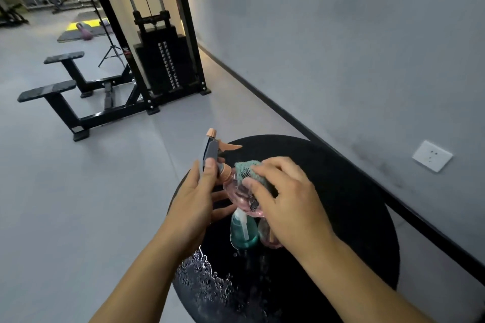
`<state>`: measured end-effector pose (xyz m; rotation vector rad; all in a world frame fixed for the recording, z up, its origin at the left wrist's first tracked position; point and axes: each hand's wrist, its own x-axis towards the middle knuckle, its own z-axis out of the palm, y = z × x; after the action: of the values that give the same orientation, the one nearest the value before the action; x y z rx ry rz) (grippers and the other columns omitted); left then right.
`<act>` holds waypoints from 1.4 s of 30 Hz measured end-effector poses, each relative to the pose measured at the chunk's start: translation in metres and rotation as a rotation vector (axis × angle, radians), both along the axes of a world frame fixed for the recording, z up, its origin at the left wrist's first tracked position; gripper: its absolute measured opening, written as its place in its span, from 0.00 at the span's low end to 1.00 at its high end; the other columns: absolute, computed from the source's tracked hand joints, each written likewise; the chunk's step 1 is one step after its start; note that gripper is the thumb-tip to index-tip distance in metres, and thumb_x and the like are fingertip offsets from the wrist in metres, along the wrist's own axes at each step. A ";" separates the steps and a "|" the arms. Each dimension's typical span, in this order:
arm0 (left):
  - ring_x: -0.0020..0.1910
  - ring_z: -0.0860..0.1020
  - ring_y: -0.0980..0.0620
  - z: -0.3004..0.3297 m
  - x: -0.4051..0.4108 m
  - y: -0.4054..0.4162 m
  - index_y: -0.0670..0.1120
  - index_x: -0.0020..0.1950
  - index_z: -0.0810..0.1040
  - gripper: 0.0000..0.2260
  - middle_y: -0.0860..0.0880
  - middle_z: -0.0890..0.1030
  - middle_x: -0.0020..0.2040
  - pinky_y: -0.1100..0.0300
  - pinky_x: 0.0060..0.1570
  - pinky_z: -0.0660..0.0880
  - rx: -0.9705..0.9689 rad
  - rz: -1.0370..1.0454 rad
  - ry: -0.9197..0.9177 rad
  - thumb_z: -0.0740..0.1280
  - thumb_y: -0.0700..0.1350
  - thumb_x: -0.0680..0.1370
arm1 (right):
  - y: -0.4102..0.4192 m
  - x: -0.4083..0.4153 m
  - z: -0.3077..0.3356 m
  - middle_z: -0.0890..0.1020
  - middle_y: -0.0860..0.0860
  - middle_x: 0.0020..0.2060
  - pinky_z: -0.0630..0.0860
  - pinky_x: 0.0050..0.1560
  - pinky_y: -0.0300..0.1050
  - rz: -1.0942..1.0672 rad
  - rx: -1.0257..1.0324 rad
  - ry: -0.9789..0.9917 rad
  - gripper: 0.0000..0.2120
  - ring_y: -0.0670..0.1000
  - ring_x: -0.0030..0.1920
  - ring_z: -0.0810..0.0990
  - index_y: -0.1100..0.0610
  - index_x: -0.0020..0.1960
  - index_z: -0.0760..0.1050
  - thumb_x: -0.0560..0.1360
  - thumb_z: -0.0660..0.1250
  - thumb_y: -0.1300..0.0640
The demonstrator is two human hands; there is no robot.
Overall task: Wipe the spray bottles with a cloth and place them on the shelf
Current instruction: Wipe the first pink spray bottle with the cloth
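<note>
The left hand (194,199) grips the pink bottle (237,191) by its neck above the counter (341,204). The right hand (286,199), just beside it, presses a cloth (246,169) against the bottle. A teal bottle (242,233) stands below both hands.

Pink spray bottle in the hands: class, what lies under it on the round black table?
Under the pink bottle stand a teal bottle and another pink one, partly covered by the right hand. Water drops lie on the table.

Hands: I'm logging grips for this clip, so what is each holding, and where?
Left hand grips the pink bottle at its spray head and neck. Right hand presses the cloth on its body.
</note>
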<state>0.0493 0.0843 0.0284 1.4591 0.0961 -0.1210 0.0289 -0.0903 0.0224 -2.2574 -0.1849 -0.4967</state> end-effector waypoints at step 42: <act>0.51 0.88 0.43 -0.010 0.009 -0.036 0.50 0.59 0.79 0.18 0.51 0.88 0.49 0.44 0.51 0.85 -0.066 0.109 -0.041 0.61 0.62 0.83 | -0.026 0.010 -0.017 0.70 0.38 0.60 0.82 0.51 0.44 -0.011 0.042 0.055 0.12 0.48 0.56 0.79 0.45 0.64 0.77 0.81 0.65 0.54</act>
<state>0.0582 0.0485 0.0185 1.3870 0.1363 -0.0052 0.0387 -0.1165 0.0052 -2.2298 -0.1332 -0.4394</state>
